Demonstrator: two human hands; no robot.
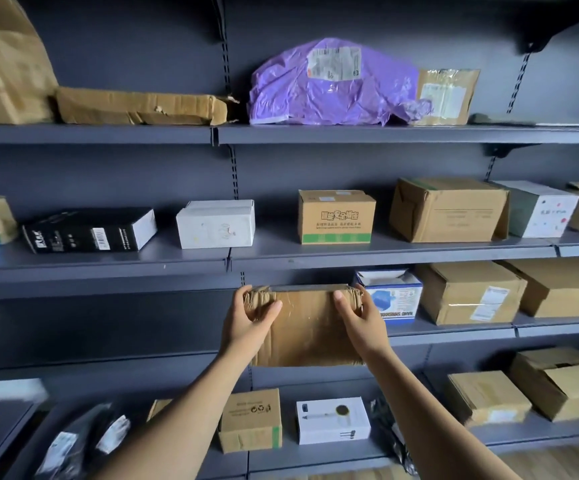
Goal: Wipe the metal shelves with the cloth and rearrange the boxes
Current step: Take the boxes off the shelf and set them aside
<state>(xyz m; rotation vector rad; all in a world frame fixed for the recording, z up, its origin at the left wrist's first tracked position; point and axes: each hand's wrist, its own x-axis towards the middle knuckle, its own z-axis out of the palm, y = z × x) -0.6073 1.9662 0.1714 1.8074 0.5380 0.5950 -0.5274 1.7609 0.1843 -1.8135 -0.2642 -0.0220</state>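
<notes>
1. While both hands clasp the box (pixel 305 330), it hangs in front of the third shelf (pixel 108 327), close to the upright that splits the two bays. Whether its far edge touches the shelf cannot be told.
2. The left hand (pixel 251 317) grips the box's upper left corner, with the thumb laid across the taped face and the fingers curled over the crumpled end. The right hand (pixel 359 315) grips the upper right corner in the same way.
3. The step looks like rearranging: either setting this box onto the shelf or lifting it off. One frame does not settle which.
4. The shelf is bare to the left of the box. A blue box (pixel 390 296) stands just beside the right hand, and brown cartons (pixel 468 292) sit further right.
5. To do this well, the person should keep the box level and hold it firmly but lightly, since both ends look crushed and may buckle further. Shifting one hand underneath would probably carry the weight better than pinching the top corners.
6. The right knuckles are close to the blue box, so a placement slightly to the left would likely avoid nudging it.
7. No cloth is in view. If the bare stretch is unwiped, it makes sense to wipe it before the box lands there.
</notes>
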